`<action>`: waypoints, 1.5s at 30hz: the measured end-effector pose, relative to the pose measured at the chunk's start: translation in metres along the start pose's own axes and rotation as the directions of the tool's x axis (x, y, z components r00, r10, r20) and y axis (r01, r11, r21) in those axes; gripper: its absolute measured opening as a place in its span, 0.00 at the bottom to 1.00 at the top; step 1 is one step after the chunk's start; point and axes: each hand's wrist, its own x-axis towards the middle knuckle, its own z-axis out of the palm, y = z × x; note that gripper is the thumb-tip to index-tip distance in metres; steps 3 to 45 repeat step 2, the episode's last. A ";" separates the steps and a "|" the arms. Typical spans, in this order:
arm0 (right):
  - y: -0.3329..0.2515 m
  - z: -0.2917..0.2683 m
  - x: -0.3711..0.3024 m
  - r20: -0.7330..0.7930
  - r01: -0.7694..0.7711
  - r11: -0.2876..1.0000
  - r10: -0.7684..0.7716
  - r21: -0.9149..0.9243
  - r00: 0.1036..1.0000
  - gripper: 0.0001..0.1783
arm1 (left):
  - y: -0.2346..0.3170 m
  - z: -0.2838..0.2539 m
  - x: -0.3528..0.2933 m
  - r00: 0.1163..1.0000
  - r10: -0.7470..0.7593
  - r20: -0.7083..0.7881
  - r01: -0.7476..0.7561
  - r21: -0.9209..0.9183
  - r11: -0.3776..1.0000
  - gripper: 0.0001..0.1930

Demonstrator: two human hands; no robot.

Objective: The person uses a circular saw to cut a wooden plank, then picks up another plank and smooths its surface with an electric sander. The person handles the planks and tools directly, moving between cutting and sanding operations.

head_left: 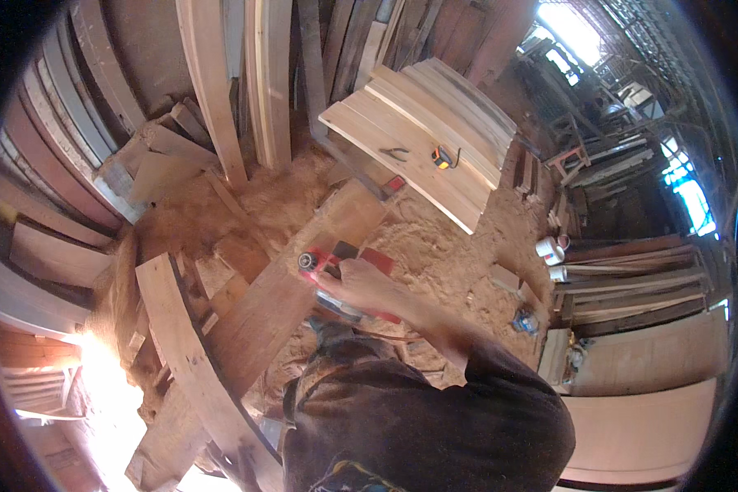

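Observation:
My right hand (355, 281) is closed round the handle of a red and black power tool that looks like a power planer (330, 261). A round dark knob faces left at its front end. The tool is at the right edge of a long dusty plank (275, 316); I cannot tell whether it touches the wood. A red flat piece (380, 261) shows beside the hand, and an orange cord (389, 335) trails near my body. My left hand is out of sight. A curved board (180, 328) lies at the plank's left.
Joined pale boards (414, 176) lie ahead, with a yellow and black tape measure (443, 157) and a thin dark tool (394, 152) on them. Sawdust (435, 271) covers the floor. Tall planks (271, 90) lean behind. White buckets (552, 251) and stacked timber (631, 279) stand right.

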 end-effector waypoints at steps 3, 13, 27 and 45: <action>0.013 0.006 0.001 -0.018 0.059 0.996 -0.061 -0.068 0.998 0.30 | -0.043 -0.020 -0.006 0.994 0.036 0.102 -0.024 -0.120 0.992 0.61; 0.013 0.006 0.001 -0.018 0.059 0.996 -0.061 -0.068 0.998 0.30 | -0.043 -0.020 -0.006 0.994 0.036 0.102 -0.024 -0.120 0.992 0.61; 0.013 0.006 0.001 -0.018 0.059 0.996 -0.061 -0.068 0.998 0.30 | -0.043 -0.020 -0.006 0.994 0.036 0.102 -0.024 -0.120 0.992 0.61; 0.013 0.006 0.001 -0.018 0.059 0.996 -0.061 -0.068 0.998 0.30 | -0.043 -0.020 -0.006 0.994 0.036 0.102 -0.024 -0.120 0.992 0.61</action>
